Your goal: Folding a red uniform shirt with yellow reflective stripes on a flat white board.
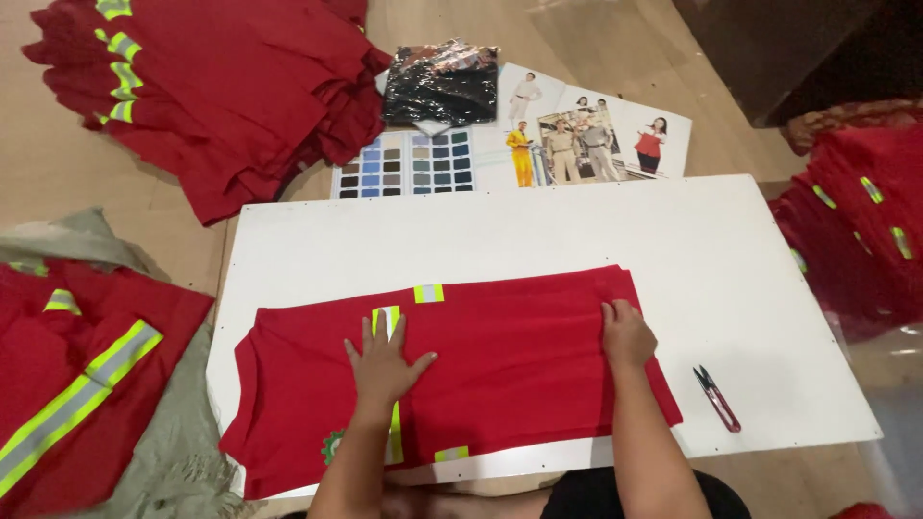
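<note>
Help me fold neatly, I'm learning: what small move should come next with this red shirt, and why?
Probably sweep the right hand outward along the red shirt. The left hand already pins it flat on the white board, and faint creases show near the right hand's edge, so smoothing there seems sensible.

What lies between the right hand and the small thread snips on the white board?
In the head view, the red garment's edge, then bare white board, separate the right hand from the thread snips.
</note>
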